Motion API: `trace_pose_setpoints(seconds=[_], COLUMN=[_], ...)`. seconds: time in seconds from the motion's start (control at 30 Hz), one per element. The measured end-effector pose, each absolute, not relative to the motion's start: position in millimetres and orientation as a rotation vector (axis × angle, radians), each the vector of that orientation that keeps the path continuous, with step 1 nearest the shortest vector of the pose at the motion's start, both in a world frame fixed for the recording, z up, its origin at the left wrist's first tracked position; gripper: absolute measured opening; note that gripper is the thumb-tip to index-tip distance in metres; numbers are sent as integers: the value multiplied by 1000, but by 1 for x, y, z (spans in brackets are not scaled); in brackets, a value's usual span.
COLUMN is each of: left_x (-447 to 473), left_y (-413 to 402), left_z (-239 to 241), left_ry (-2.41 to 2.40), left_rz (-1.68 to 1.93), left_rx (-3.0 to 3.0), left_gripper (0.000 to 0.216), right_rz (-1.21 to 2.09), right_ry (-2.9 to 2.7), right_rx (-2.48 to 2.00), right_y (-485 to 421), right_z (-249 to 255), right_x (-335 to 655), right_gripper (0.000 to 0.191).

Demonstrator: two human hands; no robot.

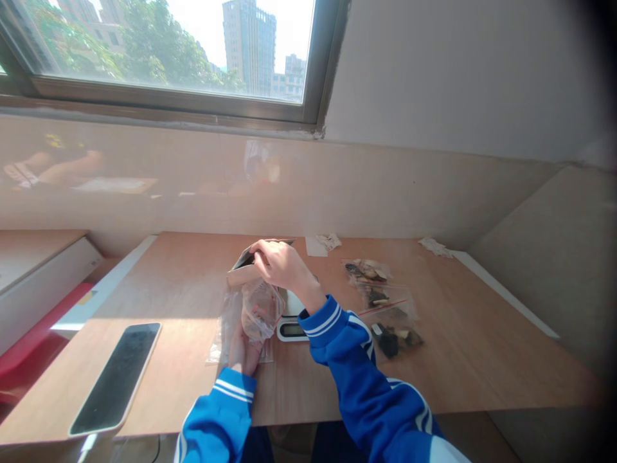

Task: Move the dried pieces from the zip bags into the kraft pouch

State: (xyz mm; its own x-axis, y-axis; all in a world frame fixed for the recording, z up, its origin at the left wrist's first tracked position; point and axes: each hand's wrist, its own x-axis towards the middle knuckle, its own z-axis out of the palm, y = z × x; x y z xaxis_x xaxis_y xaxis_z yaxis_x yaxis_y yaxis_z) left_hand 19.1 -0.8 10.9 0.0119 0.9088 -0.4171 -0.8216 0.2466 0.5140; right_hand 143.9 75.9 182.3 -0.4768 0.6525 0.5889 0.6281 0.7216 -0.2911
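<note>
My left hand point(245, 350) grips a clear plastic bag point(260, 308) from below, fingers wrapped round its lower part. The bag holds pale brownish pieces. My right hand point(282, 263) is closed over the bag's top, fingers curled on its rim, with a dark flat packet point(243, 258) showing just left of the fingers. Both sleeves are blue with white stripes. Behind the bag a small white digital scale point(292, 328) rests on the wooden table point(193, 289); most of its platform is hidden by the bag and my right wrist.
A black smartphone point(116, 379) lies at the front left of the table. Three filled clear bags point(385, 308) lie right of the scale. Crumpled paper scraps point(328, 241) sit by the back wall. White and red boards lean at the left.
</note>
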Motion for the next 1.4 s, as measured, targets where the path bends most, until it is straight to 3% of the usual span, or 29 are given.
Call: trace_pose_setpoints(seconds=[0.17, 0.3, 0.53, 0.87, 1.23, 1.4], left_x=[19, 20, 19, 18, 19, 19], left_y=[-2, -3, -3, -1, 0, 0], left_z=[13, 14, 14, 8, 7, 8], left_ry=[741, 707, 747, 744, 763, 747], left_rz=[1358, 1349, 1339, 1357, 1361, 1346], left_rx=[151, 168, 119, 109, 94, 129], left_gripper=[33, 33, 29, 30, 31, 30], right_rz=[106, 137, 509, 456, 258, 210], right_ry=[-2128, -2053, -1863, -2087, -1880, -1858], right_rx=[-1028, -1015, -1009, -999, -1021, -1084], right_y=[71, 69, 72, 62, 73, 71], right_z=[182, 182, 183, 197, 177, 173], right_x=[144, 145, 147, 148, 139, 134], right_gripper=[12, 24, 48, 11, 9, 34])
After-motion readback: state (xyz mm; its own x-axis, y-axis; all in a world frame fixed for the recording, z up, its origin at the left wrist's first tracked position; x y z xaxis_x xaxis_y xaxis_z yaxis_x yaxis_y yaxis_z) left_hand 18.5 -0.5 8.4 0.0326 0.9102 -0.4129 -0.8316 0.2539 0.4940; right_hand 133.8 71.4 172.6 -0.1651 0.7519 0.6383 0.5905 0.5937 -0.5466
